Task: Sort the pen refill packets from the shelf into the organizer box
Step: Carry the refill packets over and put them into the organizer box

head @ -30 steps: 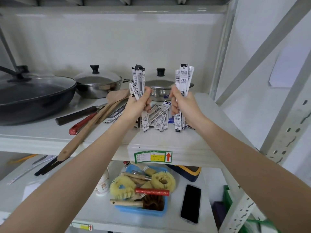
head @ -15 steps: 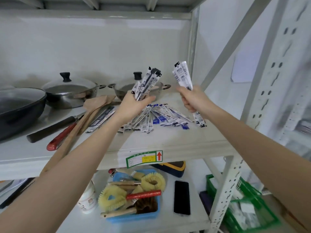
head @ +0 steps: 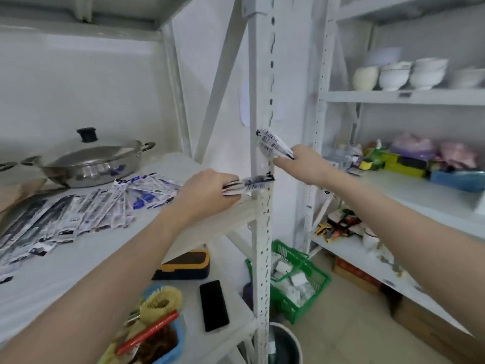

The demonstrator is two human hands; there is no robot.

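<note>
Both the left hand (head: 207,191) and the right hand (head: 301,164) are closed on small bunches of pen refill packets (head: 273,144) lifted off the shelf (head: 65,261) — the carrying step, apparently — and next they need the organizer box, not in view.

A storeroom of white metal shelving units (head: 259,232) set against a plain white wall (head: 78,95), under even, diffuse light. White bowls (head: 393,74) line an upper shelf at right; assorted packaged goods crowd the shelf below. A lidded steel pan (head: 94,161) stands toward the back edge of the left shelf. On the pale tiled floor (head: 354,332) sits a green basket (head: 296,282).
</note>
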